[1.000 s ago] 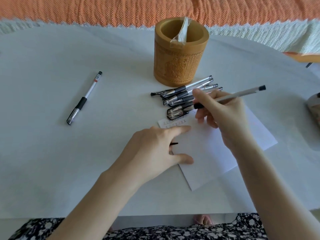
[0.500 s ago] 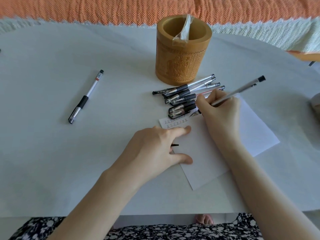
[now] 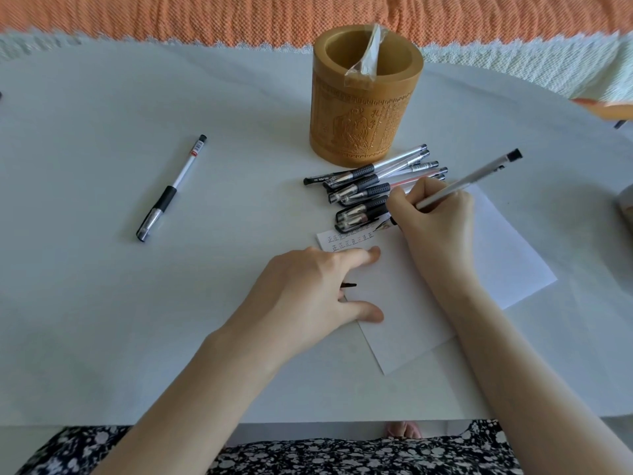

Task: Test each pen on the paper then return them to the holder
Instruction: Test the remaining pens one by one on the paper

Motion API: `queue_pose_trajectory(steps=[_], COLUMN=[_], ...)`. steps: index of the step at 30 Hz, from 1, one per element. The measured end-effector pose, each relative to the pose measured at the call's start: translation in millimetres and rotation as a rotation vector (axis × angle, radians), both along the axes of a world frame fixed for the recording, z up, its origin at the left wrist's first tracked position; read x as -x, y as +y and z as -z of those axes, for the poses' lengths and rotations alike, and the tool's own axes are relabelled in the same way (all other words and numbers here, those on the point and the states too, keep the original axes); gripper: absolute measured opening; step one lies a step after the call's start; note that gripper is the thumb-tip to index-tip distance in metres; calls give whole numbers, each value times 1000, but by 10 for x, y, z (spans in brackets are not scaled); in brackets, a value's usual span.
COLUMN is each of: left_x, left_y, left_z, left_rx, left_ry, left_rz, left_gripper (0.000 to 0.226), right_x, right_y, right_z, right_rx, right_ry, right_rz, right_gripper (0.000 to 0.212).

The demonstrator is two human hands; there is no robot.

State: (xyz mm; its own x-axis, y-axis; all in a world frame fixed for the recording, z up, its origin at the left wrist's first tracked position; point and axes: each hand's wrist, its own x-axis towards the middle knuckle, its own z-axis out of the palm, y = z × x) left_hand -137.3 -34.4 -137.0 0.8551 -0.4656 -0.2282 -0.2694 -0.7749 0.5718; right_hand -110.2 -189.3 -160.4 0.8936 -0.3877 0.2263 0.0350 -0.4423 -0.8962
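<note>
A white sheet of paper (image 3: 414,303) lies on the table with rows of small marks at its top left corner. My right hand (image 3: 438,221) grips a white pen (image 3: 472,178), and the pen's tip touches the paper just right of the marks. My left hand (image 3: 308,293) rests on the sheet's left edge with index finger and thumb spread. A small black pen cap (image 3: 350,285) pokes out from under its curled fingers. Several capped pens (image 3: 370,181) lie piled between the paper and the carved bamboo holder (image 3: 363,108). The holder contains only a clear plastic wrapper.
One more capped pen (image 3: 171,190) lies alone on the table's left side. An orange woven cloth (image 3: 239,15) runs behind the white table (image 3: 102,320). A partly visible object (image 3: 625,204) sits at the right edge.
My right hand lowered the pen from above the pile onto the paper's top left area. The left hand has stayed put on the sheet.
</note>
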Motion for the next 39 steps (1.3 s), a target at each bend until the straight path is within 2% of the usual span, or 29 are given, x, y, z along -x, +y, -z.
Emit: queue_pose_trajectory(steps=[12, 29, 39], left_x=[-14, -16, -4], left_y=[3, 6, -1], left_z=[-11, 0, -42], left_rx=[-12, -3, -11], left_ry=[5, 12, 3], left_rz=[-3, 4, 2], left_gripper=[68, 67, 68], right_x=[-36, -28, -24], right_y=[-36, -31, -26], right_z=[49, 33, 14], right_rx=[43, -5, 22], right_ry=[-34, -30, -31], right_rz=[6, -13, -26], right_gripper=[40, 44, 39])
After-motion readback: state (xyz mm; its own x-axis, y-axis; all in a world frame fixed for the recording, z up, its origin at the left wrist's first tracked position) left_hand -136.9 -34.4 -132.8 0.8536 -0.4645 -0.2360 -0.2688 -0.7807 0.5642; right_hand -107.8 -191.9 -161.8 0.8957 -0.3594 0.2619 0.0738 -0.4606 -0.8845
